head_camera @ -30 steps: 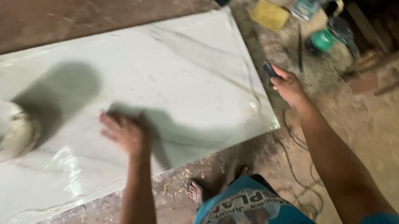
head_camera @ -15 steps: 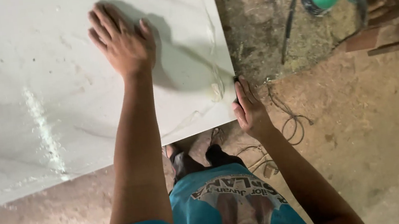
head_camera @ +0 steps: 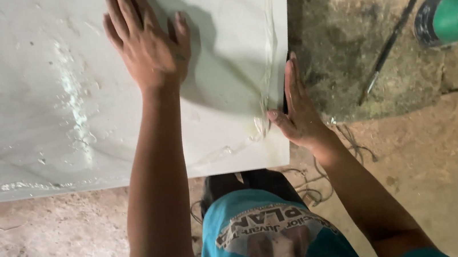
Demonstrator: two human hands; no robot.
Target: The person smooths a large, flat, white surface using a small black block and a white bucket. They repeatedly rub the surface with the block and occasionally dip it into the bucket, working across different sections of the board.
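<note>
Right hand [head_camera: 296, 112] slid to slab [head_camera: 37, 110] edge; left fingers [head_camera: 129, 13] spread flat.

I'm in a stone workshop: a white marble slab [head_camera: 36, 99] at eleven o'clock, dusty dirt floor [head_camera: 446, 167], green-capped tool [head_camera: 454, 14] at two.
</note>
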